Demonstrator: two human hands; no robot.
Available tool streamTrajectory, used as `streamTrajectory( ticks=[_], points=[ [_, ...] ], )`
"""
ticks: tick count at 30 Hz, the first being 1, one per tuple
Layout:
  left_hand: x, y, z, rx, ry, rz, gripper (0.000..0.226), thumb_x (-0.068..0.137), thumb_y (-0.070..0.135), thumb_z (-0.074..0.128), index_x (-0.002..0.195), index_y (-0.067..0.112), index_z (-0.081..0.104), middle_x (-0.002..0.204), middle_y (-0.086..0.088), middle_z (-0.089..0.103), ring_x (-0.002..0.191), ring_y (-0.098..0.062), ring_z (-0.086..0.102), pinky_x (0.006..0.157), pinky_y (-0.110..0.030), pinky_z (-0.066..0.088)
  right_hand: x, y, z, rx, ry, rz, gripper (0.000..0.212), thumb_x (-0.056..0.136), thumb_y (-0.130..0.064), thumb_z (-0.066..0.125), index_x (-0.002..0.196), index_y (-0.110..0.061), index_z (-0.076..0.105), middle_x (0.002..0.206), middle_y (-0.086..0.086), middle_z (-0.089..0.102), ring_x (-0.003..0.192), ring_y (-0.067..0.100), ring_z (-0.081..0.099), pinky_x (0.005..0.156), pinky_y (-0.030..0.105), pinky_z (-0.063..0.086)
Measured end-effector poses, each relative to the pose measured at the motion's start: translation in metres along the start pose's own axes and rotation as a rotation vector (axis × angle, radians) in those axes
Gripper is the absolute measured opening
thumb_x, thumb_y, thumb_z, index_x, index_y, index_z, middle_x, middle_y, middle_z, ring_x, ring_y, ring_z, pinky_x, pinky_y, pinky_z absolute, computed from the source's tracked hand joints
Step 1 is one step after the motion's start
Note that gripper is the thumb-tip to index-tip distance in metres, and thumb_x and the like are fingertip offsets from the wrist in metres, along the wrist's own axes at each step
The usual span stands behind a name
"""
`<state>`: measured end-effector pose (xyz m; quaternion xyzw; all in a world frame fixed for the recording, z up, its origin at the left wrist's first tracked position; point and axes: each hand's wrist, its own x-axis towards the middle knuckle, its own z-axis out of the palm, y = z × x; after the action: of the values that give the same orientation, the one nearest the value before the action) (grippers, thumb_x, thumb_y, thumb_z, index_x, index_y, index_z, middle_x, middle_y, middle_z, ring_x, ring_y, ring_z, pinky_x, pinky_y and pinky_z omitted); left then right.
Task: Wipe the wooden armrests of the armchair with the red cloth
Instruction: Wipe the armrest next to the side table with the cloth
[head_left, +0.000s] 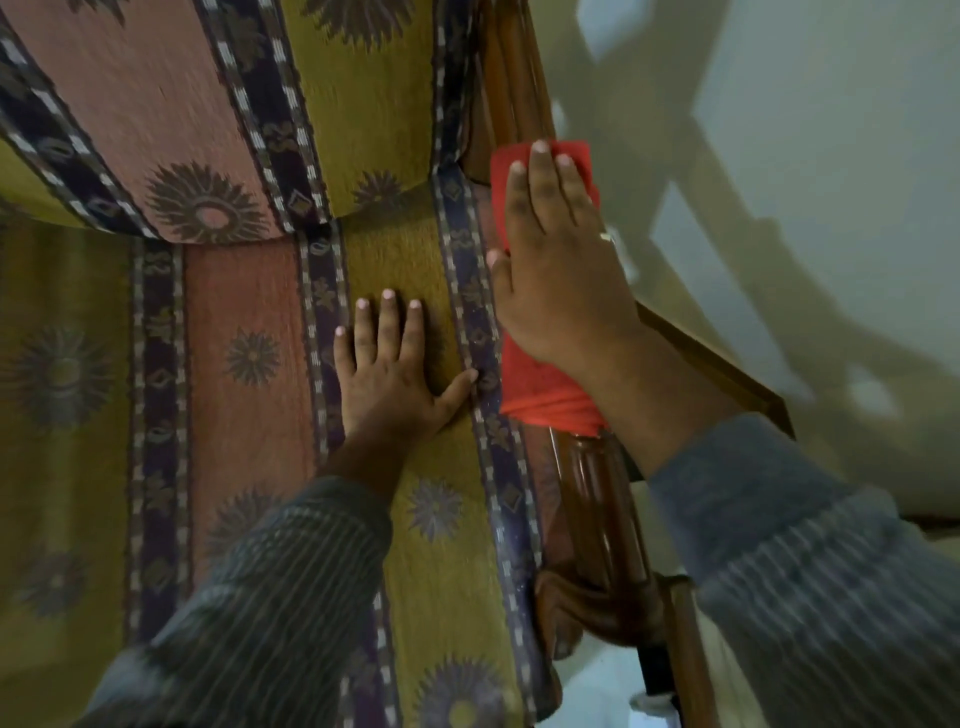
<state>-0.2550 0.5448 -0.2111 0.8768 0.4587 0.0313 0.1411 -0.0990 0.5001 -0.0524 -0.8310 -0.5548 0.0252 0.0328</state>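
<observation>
The armchair's right wooden armrest (602, 509) runs from the lower middle up toward the backrest, dark brown and glossy. A red cloth (540, 387) is draped over its middle stretch. My right hand (558, 260) lies flat on the cloth with its fingers spread, pressing it onto the armrest; cloth shows past the fingertips and behind the wrist. My left hand (392, 364) rests palm down, fingers apart, on the striped seat cushion (249, 364) just left of the armrest, holding nothing.
The patterned back cushion (171, 130) fills the upper left. A pale wall (831, 156) with shadows lies right of the armrest. A wooden frame edge (727, 369) runs diagonally beyond the arm. Pale floor (597, 691) shows at the bottom.
</observation>
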Motion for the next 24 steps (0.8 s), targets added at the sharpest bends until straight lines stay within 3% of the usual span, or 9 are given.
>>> streamTrajectory(
  ticks=[4, 11, 16, 24],
  points=[
    [-0.004, -0.001, -0.001, 0.008, 0.005, 0.01, 0.107, 0.075, 0.091, 0.012, 0.158, 0.023, 0.006, 0.168, -0.008, 0.004, 0.155, -0.032, -0.002, 0.123, -0.057, 0.004, -0.065, -0.002, 0.004, 0.027, -0.002, -0.012, 0.068, 0.1, -0.036, 0.031, 0.155, -0.006, 0.004, 0.165, 0.015, 0.0, 0.152, 0.032, 0.0, 0.121, 0.052, 0.02],
    [-0.015, -0.002, 0.0, 0.025, 0.015, 0.019, 0.104, 0.079, 0.09, 0.024, 0.158, 0.024, 0.008, 0.168, -0.009, 0.007, 0.155, -0.032, 0.002, 0.123, -0.056, 0.007, -0.191, 0.002, 0.017, 0.122, -0.001, -0.026, 0.063, 0.104, -0.039, 0.018, 0.156, -0.009, 0.001, 0.165, 0.011, -0.003, 0.152, 0.031, 0.0, 0.116, 0.055, 0.03],
    [-0.024, -0.002, 0.0, 0.025, 0.006, 0.03, 0.104, 0.08, 0.09, 0.021, 0.158, 0.023, 0.008, 0.168, -0.01, 0.006, 0.155, -0.032, 0.001, 0.123, -0.057, 0.007, -0.163, -0.003, 0.012, 0.064, -0.004, 0.003, 0.069, 0.102, -0.046, 0.026, 0.156, -0.008, 0.006, 0.165, 0.013, 0.0, 0.152, 0.031, -0.002, 0.118, 0.054, 0.027],
    [-0.024, -0.002, -0.001, 0.05, -0.016, 0.027, 0.106, 0.078, 0.088, 0.021, 0.159, 0.022, 0.006, 0.168, -0.01, 0.002, 0.155, -0.032, -0.002, 0.124, -0.055, 0.004, -0.033, -0.002, 0.001, 0.007, 0.001, 0.004, 0.074, 0.1, -0.054, 0.026, 0.155, -0.007, 0.011, 0.164, 0.016, 0.007, 0.151, 0.034, 0.005, 0.12, 0.053, 0.019]
  ],
)
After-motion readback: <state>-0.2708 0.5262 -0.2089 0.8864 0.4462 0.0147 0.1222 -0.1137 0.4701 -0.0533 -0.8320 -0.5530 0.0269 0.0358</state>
